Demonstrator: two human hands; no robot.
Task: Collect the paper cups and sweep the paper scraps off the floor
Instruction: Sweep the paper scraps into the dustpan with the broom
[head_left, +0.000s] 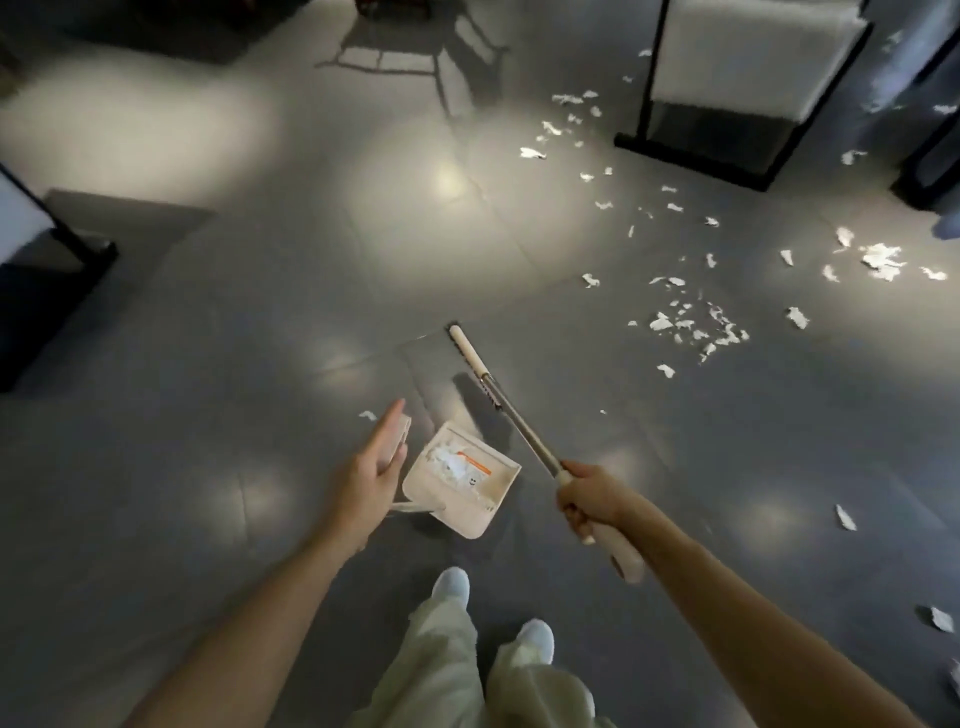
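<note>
My right hand (589, 501) grips the white end of a broom (511, 415). Its metal shaft slants up and left to the pale head (465, 345), which is low over the grey tiled floor. A white dustpan (462, 483) sits on the floor between my hands with paper scraps inside. My left hand (371, 470) is beside it, fingers straight, touching the top of the dustpan's upright handle (402, 434). Several white paper scraps (691, 325) lie scattered to the right, with more paper scraps (883, 260) farther right. No paper cup is in view.
A black-framed stand with a white panel (727, 57) rises at the back right, with scraps around its base. Dark furniture (52, 270) stands at the left edge. My white shoes (452, 582) are just behind the dustpan. Single scraps (844, 517) lie at the near right.
</note>
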